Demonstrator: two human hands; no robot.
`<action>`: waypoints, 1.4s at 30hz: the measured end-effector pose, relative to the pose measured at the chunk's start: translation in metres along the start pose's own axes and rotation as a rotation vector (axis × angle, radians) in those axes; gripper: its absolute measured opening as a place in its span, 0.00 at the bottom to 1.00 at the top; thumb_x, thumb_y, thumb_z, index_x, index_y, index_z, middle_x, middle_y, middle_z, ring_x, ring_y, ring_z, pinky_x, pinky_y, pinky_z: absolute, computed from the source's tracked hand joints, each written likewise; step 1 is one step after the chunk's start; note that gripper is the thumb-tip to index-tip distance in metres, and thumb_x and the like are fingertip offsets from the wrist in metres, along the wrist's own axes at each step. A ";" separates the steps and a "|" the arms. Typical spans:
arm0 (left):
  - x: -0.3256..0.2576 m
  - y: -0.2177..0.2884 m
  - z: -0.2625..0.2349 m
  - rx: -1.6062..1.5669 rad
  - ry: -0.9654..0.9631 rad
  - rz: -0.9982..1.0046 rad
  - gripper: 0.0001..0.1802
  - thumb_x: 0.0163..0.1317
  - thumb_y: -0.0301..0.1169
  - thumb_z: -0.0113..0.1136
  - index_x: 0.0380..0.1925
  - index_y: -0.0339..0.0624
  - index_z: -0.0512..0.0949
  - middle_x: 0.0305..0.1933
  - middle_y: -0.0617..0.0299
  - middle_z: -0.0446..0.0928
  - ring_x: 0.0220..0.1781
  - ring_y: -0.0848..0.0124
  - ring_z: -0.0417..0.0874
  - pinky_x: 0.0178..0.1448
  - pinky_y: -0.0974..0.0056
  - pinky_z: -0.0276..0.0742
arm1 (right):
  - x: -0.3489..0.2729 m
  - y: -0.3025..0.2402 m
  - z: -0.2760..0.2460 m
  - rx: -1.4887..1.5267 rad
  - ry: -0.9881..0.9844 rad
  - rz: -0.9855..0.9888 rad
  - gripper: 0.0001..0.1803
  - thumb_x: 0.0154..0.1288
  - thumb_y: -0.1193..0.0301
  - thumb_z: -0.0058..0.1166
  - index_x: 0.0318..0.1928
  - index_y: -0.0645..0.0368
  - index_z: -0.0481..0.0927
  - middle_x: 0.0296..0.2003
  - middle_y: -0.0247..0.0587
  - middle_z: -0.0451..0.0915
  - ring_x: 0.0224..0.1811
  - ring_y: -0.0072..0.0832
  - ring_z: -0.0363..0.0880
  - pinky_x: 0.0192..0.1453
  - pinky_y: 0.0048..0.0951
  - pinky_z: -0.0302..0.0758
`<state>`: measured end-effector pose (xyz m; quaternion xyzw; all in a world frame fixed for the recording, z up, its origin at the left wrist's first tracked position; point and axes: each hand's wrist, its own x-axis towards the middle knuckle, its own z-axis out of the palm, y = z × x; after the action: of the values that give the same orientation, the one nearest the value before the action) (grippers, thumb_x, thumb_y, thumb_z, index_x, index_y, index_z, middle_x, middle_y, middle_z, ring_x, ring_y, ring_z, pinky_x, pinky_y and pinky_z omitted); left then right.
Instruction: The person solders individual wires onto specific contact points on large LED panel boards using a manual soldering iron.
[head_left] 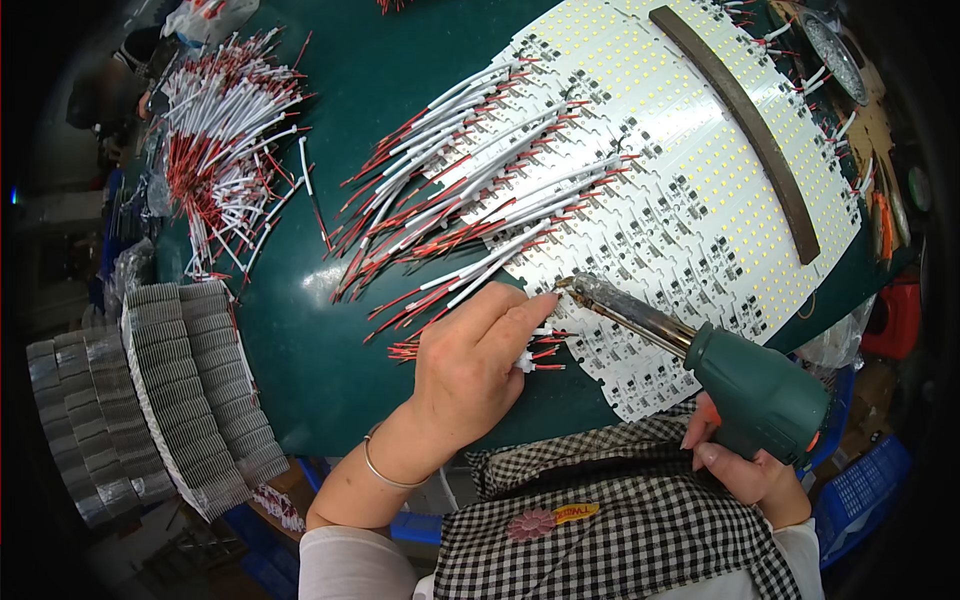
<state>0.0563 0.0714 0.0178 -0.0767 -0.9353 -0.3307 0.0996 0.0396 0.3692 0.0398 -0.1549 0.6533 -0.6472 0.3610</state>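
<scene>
A: Head view: left hand [468, 372] pinches a white lead with red ends [537, 357] against the near edge of the LED strip boards [690, 200], fingers pressed together. Right hand [752, 462] is wrapped around the green soldering gun [762, 397], tip at the joint.

B: We'd call the lead light and floppy; take it by the sleeve near the end. Boards look thin and fragile.

A: Room's tight: soldered leads [470, 190] just left, table edge [330, 420] under our wrist.
</scene>
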 end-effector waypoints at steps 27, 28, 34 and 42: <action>0.006 -0.013 0.000 -0.098 -0.053 0.080 0.27 0.34 0.10 0.55 0.40 0.39 0.80 0.31 0.57 0.78 0.28 0.62 0.80 0.28 0.63 0.76 | -0.030 -0.019 0.005 0.210 0.330 0.311 0.33 0.54 0.72 0.65 0.60 0.65 0.68 0.29 0.44 0.77 0.28 0.27 0.76 0.30 0.25 0.75; 0.005 -0.013 0.000 -0.087 -0.059 0.088 0.26 0.34 0.10 0.55 0.39 0.39 0.80 0.31 0.58 0.77 0.29 0.62 0.80 0.28 0.63 0.76 | -0.030 -0.017 0.003 0.213 0.330 0.312 0.33 0.54 0.72 0.65 0.60 0.65 0.68 0.29 0.44 0.77 0.28 0.27 0.76 0.30 0.25 0.75; 0.005 -0.014 0.005 -0.062 -0.001 0.171 0.24 0.35 0.12 0.57 0.38 0.38 0.80 0.31 0.57 0.77 0.29 0.63 0.81 0.28 0.63 0.77 | -0.028 -0.001 -0.011 -0.019 0.039 0.090 0.31 0.55 0.77 0.60 0.61 0.63 0.68 0.33 0.47 0.77 0.31 0.28 0.77 0.32 0.26 0.77; 0.004 -0.016 0.006 -0.075 0.001 0.188 0.25 0.35 0.12 0.57 0.39 0.38 0.80 0.31 0.57 0.77 0.30 0.61 0.81 0.29 0.63 0.78 | -0.016 0.002 -0.007 -0.091 -0.031 0.031 0.22 0.57 0.81 0.54 0.53 0.62 0.69 0.34 0.48 0.77 0.31 0.28 0.77 0.32 0.26 0.78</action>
<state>0.0486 0.0631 0.0044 -0.1678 -0.9108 -0.3548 0.1279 0.0465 0.3855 0.0420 -0.1708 0.6789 -0.6085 0.3737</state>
